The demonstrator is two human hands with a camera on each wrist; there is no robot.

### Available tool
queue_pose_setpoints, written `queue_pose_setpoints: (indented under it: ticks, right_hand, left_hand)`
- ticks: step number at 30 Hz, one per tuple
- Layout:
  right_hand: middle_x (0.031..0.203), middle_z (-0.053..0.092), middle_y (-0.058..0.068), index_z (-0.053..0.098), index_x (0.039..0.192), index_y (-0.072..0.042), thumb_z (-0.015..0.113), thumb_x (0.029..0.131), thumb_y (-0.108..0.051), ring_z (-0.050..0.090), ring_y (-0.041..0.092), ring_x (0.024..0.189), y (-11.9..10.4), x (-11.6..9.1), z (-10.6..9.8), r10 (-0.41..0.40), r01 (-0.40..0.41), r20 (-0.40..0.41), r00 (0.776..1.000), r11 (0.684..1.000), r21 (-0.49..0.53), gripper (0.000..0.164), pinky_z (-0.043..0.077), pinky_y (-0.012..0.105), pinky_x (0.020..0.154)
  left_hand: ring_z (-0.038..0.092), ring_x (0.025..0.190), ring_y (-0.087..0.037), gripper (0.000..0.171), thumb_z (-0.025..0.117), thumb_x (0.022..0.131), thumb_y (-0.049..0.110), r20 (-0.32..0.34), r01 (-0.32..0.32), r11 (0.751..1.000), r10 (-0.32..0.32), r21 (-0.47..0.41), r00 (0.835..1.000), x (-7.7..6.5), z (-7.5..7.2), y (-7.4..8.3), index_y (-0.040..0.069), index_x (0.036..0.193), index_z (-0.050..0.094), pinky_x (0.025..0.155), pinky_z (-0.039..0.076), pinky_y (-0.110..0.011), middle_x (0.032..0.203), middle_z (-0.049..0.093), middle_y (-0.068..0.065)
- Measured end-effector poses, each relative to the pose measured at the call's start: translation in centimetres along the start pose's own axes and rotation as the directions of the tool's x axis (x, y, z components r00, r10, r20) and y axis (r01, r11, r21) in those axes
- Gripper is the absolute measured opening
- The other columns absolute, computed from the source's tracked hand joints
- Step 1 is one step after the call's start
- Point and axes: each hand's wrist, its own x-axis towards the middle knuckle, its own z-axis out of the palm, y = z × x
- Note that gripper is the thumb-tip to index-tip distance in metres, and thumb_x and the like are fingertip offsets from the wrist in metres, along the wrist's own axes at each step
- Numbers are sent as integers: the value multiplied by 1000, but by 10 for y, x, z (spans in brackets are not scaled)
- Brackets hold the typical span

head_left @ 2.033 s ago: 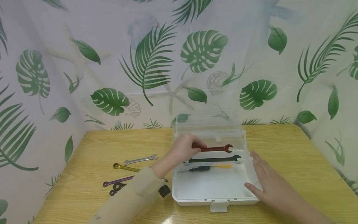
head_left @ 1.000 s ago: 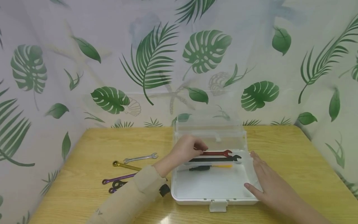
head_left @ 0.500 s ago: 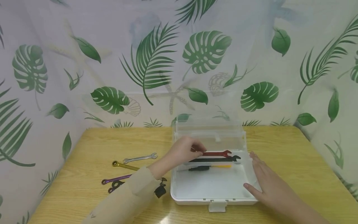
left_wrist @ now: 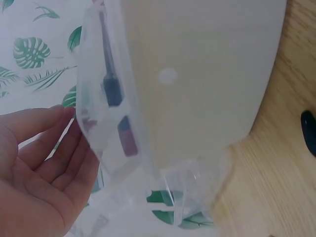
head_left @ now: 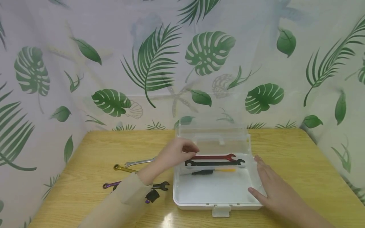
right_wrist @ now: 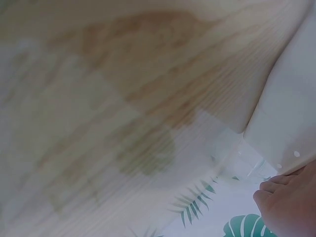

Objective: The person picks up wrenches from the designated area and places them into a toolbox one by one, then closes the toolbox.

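In the head view a white case [head_left: 194,207] stands with its translucent lid raised. A red wrench [head_left: 215,157] lies along its back part, just behind a black wrench [head_left: 214,163]. My left hand [head_left: 174,152] is at the red wrench's left end, thumb and fingers loosely curved. The left wrist view shows this hand [left_wrist: 47,168] with nothing held, beside the translucent wall. My right hand [head_left: 275,188] rests against the case's right side, fingers straight and thumb over the rim. A black-handled screwdriver [head_left: 203,172] and an orange handle [head_left: 225,170] also lie inside.
Left of the case on the wooden table [head_left: 102,145] lie a silver wrench [head_left: 139,162], a gold wrench [head_left: 124,168], a purple wrench [head_left: 111,185] and a black wrench [head_left: 162,186], partly hidden by my left arm. A latch [head_left: 221,211] juts from the case's front.
My left hand lowered the red wrench into the case behind the black one, let go of it and drew back left. My right hand stayed on the case's side.
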Motion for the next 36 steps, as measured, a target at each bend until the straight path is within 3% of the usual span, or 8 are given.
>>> queue_pose_setpoints:
  ticks: [1,3,6,8,13,16,22,36]
  right_hand:
    - [178,14,22,10,168,5,61,104,-55,30,49,157,0,0,0,-6,6,-4,1000,1000,2,101,0,34,133]
    - [178,14,22,11,168,5,61,104,-54,29,48,157,0,-1,0,-9,9,-7,1000,1000,5,100,-4,29,131]
    - [178,13,22,10,168,5,60,104,-57,29,49,157,-1,0,-1,7,-7,11,1000,1000,1,102,19,56,132]
    - [178,13,21,10,168,4,60,103,-58,28,48,158,-1,1,-1,17,-17,18,1000,1000,3,103,27,64,127]
    - [178,14,22,11,168,5,61,104,-57,29,49,157,-1,-1,1,6,-6,6,1000,1000,11,102,25,62,128]
    - [178,13,22,11,168,5,60,103,-59,29,49,157,-1,0,1,13,-13,13,1000,1000,4,103,33,69,122]
    - [177,14,22,12,167,6,61,103,-58,29,50,157,0,1,2,16,-16,7,1000,1000,4,103,35,71,120]
    - [177,16,23,12,167,5,62,102,-59,30,50,156,2,1,4,12,-12,4,1000,1000,-18,105,36,71,119]
  left_hand:
    - [77,104,-24,16,70,100,4,-4,0,1000,0,-4,1000,-1,-3,-1,1,114,79,89,63,-26,113,81,-11]
    - [77,105,-25,16,71,100,5,-10,5,1000,-5,-2,1000,-5,-9,0,1,114,79,91,63,-28,114,81,-12]
    - [77,106,-25,16,71,100,5,-28,6,1000,-6,14,1000,-9,-17,-1,2,114,79,94,63,-30,114,81,-12]
    - [77,105,-25,16,72,100,6,-40,3,1000,-2,27,999,-13,-21,-3,3,114,79,94,63,-31,113,81,-11]
    - [76,103,-25,16,71,100,5,-72,2,999,1,32,997,-23,-30,-13,2,113,79,93,63,-34,112,81,-12]
    - [77,103,-27,15,70,101,4,-97,13,1000,-11,16,995,-30,-35,-19,1,113,79,93,64,-36,112,81,-14]
    - [77,102,-28,15,70,100,6,-142,79,997,-78,-2,987,-43,-41,-32,2,112,79,93,64,-39,112,80,-14]
    - [75,111,-32,18,69,103,10,-239,216,976,-216,-29,947,-69,-50,-68,3,117,78,100,61,-48,119,79,-15]
